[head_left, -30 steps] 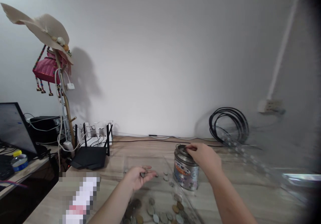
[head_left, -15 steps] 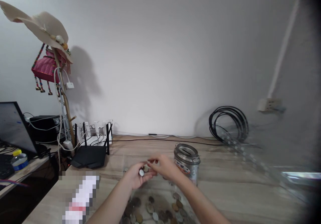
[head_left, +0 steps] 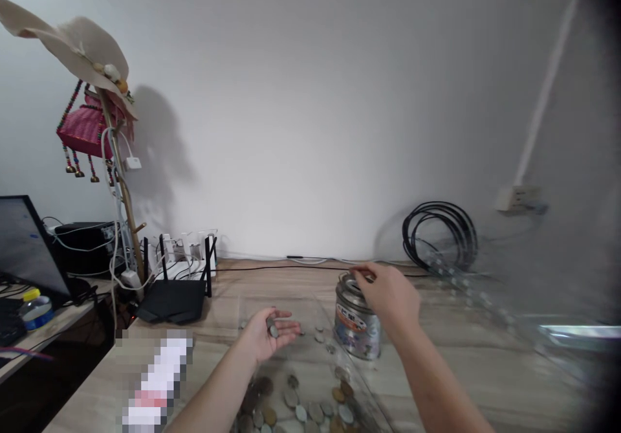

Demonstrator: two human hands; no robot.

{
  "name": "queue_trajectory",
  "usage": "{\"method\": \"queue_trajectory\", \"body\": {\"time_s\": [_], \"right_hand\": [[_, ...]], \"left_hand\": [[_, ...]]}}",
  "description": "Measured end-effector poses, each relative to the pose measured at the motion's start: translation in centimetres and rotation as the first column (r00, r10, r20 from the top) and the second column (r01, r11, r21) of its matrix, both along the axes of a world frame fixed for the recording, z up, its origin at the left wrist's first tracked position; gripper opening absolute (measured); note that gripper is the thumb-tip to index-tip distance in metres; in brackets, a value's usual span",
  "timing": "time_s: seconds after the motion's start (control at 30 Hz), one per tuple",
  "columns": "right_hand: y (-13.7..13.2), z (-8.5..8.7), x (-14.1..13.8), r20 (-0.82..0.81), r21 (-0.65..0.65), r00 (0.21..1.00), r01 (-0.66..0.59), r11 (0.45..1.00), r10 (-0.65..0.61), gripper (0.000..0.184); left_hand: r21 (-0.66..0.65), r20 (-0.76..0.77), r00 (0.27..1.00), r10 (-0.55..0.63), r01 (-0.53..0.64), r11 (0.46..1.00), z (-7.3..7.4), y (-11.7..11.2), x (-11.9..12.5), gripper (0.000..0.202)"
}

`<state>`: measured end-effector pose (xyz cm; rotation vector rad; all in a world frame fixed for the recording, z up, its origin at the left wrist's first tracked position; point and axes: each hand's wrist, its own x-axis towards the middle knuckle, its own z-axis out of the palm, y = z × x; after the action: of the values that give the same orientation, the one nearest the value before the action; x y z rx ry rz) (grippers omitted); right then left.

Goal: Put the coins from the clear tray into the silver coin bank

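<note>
"Looking nearest first: coins (head_left: 301, 413) crowd the near end of the clear tray (head_left: 310, 362), about twenty, overlapping too much for an exact count!"

"And the left hand (head_left: 264, 336)?"

"Palm up, fingers spread, two coins visible on it. Farther on, one tin (head_left: 359, 336), upright, just beside the tray's right edge. Right hand (head_left: 392, 296) at its top, fingertips drawn together; can't tell whether they're pinching a coin."

"How far along?"

"Plenty left outside, I'd judge; the tin's inside is hidden, so what's done I can't say. One cable coil (head_left: 406, 237) at the tabletop's (head_left: 436, 368) far edge."
</note>
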<state>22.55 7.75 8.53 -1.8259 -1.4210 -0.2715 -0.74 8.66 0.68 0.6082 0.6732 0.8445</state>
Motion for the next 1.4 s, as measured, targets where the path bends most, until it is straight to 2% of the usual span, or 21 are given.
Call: {"method": "queue_trajectory", "body": {"time_s": [0.13, 0.33, 0.4, 0.47, 0.53, 0.57, 0.6, 0.63, 0.7, 0.77, 0.8, 0.87, 0.93, 1.03, 1.07, 1.13, 1.2, 1.27, 1.33, 1.4], "right_hand": [[0.6, -0.3, 1.2, -0.038, -0.211, 0.999, 0.022, 0.977, -0.031, 0.022], [0.3, -0.3, 0.5, 0.057, -0.249, 0.994, 0.099, 0.963, -0.088, 0.026], [0.1, -0.1, 0.4, 0.134, -0.188, 0.988, 0.103, 0.977, -0.078, 0.028], [-0.1, 0.0, -0.2, 0.184, -0.027, 0.982, 0.050, 0.998, -0.044, 0.031], [-0.2, -0.2, -1.5, 0.178, 0.095, 0.981, -0.099, 0.991, 0.081, 0.033], [-0.2, -0.4, -2.4, 0.156, 0.085, 0.969, -0.205, 0.975, 0.190, 0.032], [-0.2, -0.8, -3.4, 0.127, 0.032, 0.938, -0.329, 0.944, 0.323, 0.031], [-0.2, -1.2, -4.6, 0.092, -0.050, 0.882, -0.459, 0.887, 0.462, 0.029], [-0.3, -2.3, -6.8, 0.012, -0.216, 0.729, -0.667, 0.714, 0.684, 0.026], [-0.5, -3.5, -8.6, -0.044, -0.315, 0.585, -0.777, 0.545, 0.810, 0.021], [-0.6, -4.1, -9.3, -0.061, -0.337, 0.533, -0.807, 0.486, 0.844, 0.018], [-0.6, -5.1, -10.2, -0.073, -0.350, 0.483, -0.832, 0.431, 0.873, 0.015], [-0.5, -5.7, -10.6, -0.058, -0.356, 0.494, -0.822, 0.444, 0.868, 0.013], [-0.3, -5.3, -10.3, 0.007, -0.334, 0.564, -0.777, 0.533, 0.826, 0.020], [-0.3, -4.8, -9.9, 0.030, -0.298, 0.606, -0.754, 0.586, 0.795, 0.023], [-0.3, -3.5, -8.5, 0.062, -0.175, 0.731, -0.663, 0.728, 0.680, 0.028], [-0.4, -1.9, -6.0, 0.071, -0.029, 0.879, -0.471, 0.882, 0.472, 0.030], [-0.4, -0.5, -3.0, 0.081, 0.050, 0.975, -0.212, 0.976, 0.207, 0.031], [-0.2, 0.2, -0.2, 0.076, -0.083, 0.997, -0.016, 0.996, 0.023, 0.029], [0.1, 0.4, 1.8, 0.057, -0.250, 0.998, 0.040, 0.968, -0.027, 0.026]], "left_hand": [[-0.004, -0.005, 1.000, 0.015, -0.015, 1.000, -0.1, 0.1, 0.1, 0.032], [-0.016, 0.006, 1.000, 0.012, -0.012, 1.000, 0.2, 0.0, 0.0, 0.033], [-0.025, 0.019, 1.000, 0.012, -0.012, 1.000, 0.3, -0.1, 0.0, 0.036], [-0.040, 0.037, 0.999, 0.017, -0.015, 0.999, 0.6, -0.2, 0.0, 0.039], [-0.059, 0.061, 0.998, 0.020, -0.017, 0.998, 0.8, -0.3, 0.0, 0.044], [-0.068, 0.075, 0.997, 0.024, -0.019, 0.997, 0.9, -0.3, 0.0, 0.046], [-0.076, 0.088, 0.996, 0.032, -0.025, 0.997, 0.9, -0.2, 0.0, 0.047], [-0.079, 0.103, 0.993, 0.048, -0.040, 0.996, 0.9, -0.2, 0.0, 0.048], [-0.076, 0.125, 0.985, 0.116, -0.107, 0.991, 0.7, 0.0, 0.0, 0.048], [-0.071, 0.113, 0.977, 0.181, -0.174, 0.982, 0.4, 0.3, 0.0, 0.046], [-0.069, 0.100, 0.974, 0.201, -0.195, 0.978, 0.3, 0.4, 0.1, 0.045], [-0.067, 0.078, 0.979, 0.191, -0.186, 0.980, 0.1, 0.6, 0.1, 0.045], [-0.051, 0.092, 0.986, 0.142, -0.137, 0.989, 0.0, 0.6, 0.3, 0.043], [-0.026, 0.131, 0.990, 0.054, -0.050, 0.998, 0.0, 0.4, 0.4, 0.033], [-0.023, 0.129, 0.991, 0.021, -0.018, 1.000, 0.0, 0.3, 0.5, 0.029], [-0.019, 0.095, 0.995, -0.033, 0.035, 0.999, 0.0, 0.1, 0.4, 0.024], [-0.016, 0.053, 0.998, -0.040, 0.041, 0.999, 0.1, -0.1, 0.2, 0.024], [-0.023, 0.024, 1.000, 0.000, 0.001, 1.000, 0.3, -0.2, 0.1, 0.025], [-0.035, -0.002, 0.999, 0.032, -0.032, 0.999, 0.6, -0.3, 0.1, 0.025], [-0.039, -0.026, 0.999, 0.043, -0.044, 0.998, 0.8, -0.4, 0.2, 0.026]]}}
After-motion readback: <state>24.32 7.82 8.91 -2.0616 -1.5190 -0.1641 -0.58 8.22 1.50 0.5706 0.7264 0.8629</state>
